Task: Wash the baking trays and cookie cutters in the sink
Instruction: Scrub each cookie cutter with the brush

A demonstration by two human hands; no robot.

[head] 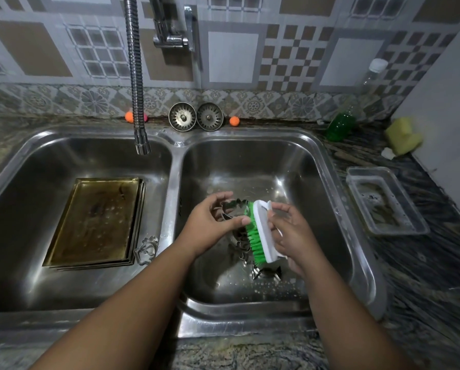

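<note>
Grip of the left hand (210, 217) pinches a metal cookie cutter (234, 206) over the right sink basin (317, 182), while the right hand (290, 233) clasps the scrub brush (262, 231); a hard stroke may knock the wet cutter loose.

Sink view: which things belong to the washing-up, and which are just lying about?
In use: cookie cutter in left hand, green brush in right hand, baking trays, loose cutters in both basins.
Lying about: two strainers, orange balls, green bottle, yellow sponge, clear tub.
</note>
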